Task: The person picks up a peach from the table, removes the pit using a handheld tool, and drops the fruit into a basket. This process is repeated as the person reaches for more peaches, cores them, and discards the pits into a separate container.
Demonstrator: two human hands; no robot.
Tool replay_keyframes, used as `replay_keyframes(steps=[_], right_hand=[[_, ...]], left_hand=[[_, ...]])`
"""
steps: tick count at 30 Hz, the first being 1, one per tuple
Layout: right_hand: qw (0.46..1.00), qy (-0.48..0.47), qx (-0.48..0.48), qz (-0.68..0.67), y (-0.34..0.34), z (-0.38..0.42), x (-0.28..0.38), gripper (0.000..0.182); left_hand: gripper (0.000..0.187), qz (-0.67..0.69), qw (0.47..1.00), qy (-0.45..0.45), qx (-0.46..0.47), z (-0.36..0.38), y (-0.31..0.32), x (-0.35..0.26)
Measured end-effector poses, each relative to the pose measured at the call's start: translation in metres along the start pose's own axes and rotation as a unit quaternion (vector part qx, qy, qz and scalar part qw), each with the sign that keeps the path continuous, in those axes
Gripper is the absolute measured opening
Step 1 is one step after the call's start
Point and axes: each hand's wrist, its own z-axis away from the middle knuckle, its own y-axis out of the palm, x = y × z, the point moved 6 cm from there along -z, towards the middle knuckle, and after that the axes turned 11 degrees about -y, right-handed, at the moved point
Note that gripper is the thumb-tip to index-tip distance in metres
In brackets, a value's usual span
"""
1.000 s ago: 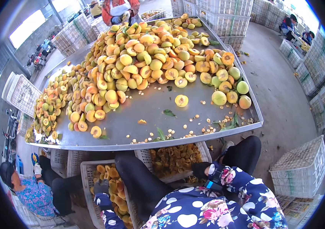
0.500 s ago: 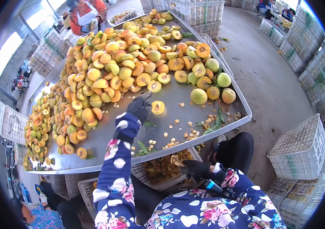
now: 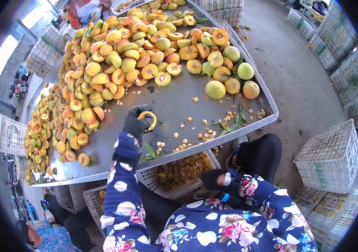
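My left hand (image 3: 138, 120), in a dark glove, is closed round a halved yellow fruit (image 3: 149, 119) above the metal table (image 3: 179, 105). Beyond it lies a large heap of halved orange and yellow-green fruit (image 3: 120, 63). My right hand (image 3: 212, 179), also gloved, is low at the table's front edge, beside a crate of cut fruit pieces (image 3: 183, 171). Its fingers are too dark and blurred to make out. Small pits (image 3: 183, 146) and green leaves (image 3: 233, 126) are scattered along the near edge.
White plastic crates (image 3: 328, 157) stand at the right, and more are stacked behind the table (image 3: 225, 16). A person in orange (image 3: 76, 14) is at the far side. Another person in a blue patterned top (image 3: 55, 237) sits at the lower left.
My left hand has moved nearer and taken hold of the halved fruit from the table. The light piece at my right hand no longer shows, and that hand has shifted slightly. The view has shifted a little.
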Motion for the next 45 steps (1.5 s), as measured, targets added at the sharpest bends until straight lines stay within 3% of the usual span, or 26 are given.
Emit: replay_keyframes(steps=[2,3,6,8,10,11,12,13,14,15,16,17,19,20,21,24,27,30,32,34,35,38,44,45], right_hand=[[0.995,0.017,-0.073,-0.062,-0.052,0.008,0.025,0.031],[0.984,0.051,-0.157,-0.072,-0.067,0.009,0.027,0.036],[0.973,0.009,-0.221,-0.064,0.014,0.011,-0.006,0.032],[0.975,-0.015,-0.216,-0.040,0.006,0.009,-0.008,0.031],[0.988,-0.024,-0.151,-0.028,-0.041,0.018,0.036,0.032],[0.986,0.038,-0.158,-0.045,-0.059,0.019,0.047,0.026],[0.992,0.035,-0.117,-0.029,-0.042,0.017,0.038,0.025],[0.997,0.031,-0.076,-0.010,-0.016,0.015,0.019,0.025],[0.999,0.026,-0.036,0.008,-0.006,0.018,0.014,0.025],[0.999,0.038,0.010,-0.024,0.006,0.022,0.008,0.025],[0.996,0.049,0.059,-0.054,0.008,0.026,0.008,0.026],[0.983,0.025,-0.023,-0.180,0.005,0.026,0.012,0.025],[0.933,0.011,-0.115,-0.341,-0.001,0.033,0.020,0.023],[0.919,0.019,-0.130,-0.372,-0.043,0.051,0.054,0.023],[0.903,0.028,-0.147,-0.403,-0.071,0.065,0.080,0.023],[0.794,-0.073,-0.173,-0.579,-0.093,0.077,0.119,0.025],[0.844,-0.085,-0.177,-0.499,-0.097,0.074,0.136,0.026],[0.885,-0.076,-0.195,-0.416,-0.097,0.068,0.140,0.027],[0.911,-0.086,-0.227,-0.333,-0.089,0.062,0.132,0.025],[0.915,-0.090,-0.223,-0.325,-0.085,0.059,0.131,0.025],[0.916,-0.090,-0.223,-0.321,-0.083,0.058,0.130,0.025],[0.925,-0.092,-0.255,-0.267,-0.081,0.055,0.129,0.028],[0.931,-0.119,-0.315,-0.140,-0.085,0.054,0.134,0.032],[0.942,-0.096,-0.290,-0.141,-0.082,0.051,0.132,0.034]], left_hand=[[0.035,0.118,0.991,-0.055,0.006,0.040,-0.008,-0.010],[0.037,0.201,0.977,-0.061,0.044,0.055,-0.010,-0.010],[0.044,0.338,0.934,-0.070,0.091,0.091,-0.019,0.006],[0.040,0.377,0.922,-0.035,0.082,0.115,-0.016,0.008],[0.041,0.427,0.900,-0.039,0.072,0.136,-0.012,0.011],[0.041,0.142,0.990,0.010,0.017,0.145,-0.010,0.001],[0.041,-0.156,0.985,0.060,-0.042,0.157,-0.004,-0.009],[0.041,-0.439,0.887,0.104,-0.103,0.168,0.005,-0.015],[0.042,-0.184,0.982,0.012,-0.049,0.165,0.010,0.001],[0.042,0.012,0.998,0.003,-0.063,0.169,0.014,0.007],[0.039,0.075,0.995,0.004,-0.064,0.174,0.016,0.009],[0.038,0.123,0.991,-0.004,-0.053,0.178,0.017,0.015],[0.035,0.321,0.946,-0.049,-0.005,0.179,0.025,0.029],[0.037,0.569,0.809,-0.130,0.063,0.180,0.035,0.036],[0.038,0.577,0.805,-0.125,0.067,0.181,0.037,0.039],[0.042,0.584,0.802,-0.109,0.072,0.186,0.048,0.053],[0.045,0.567,0.816,-0.092,0.068,0.189,0.058,0.060],[0.043,0.593,0.795,-0.079,0.102,0.191,0.066,0.067],[0.040,0.513,0.850,-0.066,0.096,0.190,0.065,0.069],[0.039,0.636,0.756,-0.075,0.133,0.193,0.070,0.066],[0.040,0.627,0.765,-0.099,0.106,0.192,0.071,0.068],[0.041,0.671,0.723,-0.079,0.144,0.189,0.077,0.064],[0.044,0.634,0.760,-0.053,0.135,0.179,0.079,0.079],[0.045,0.609,0.785,-0.062,0.096,0.178,0.078,0.085]])
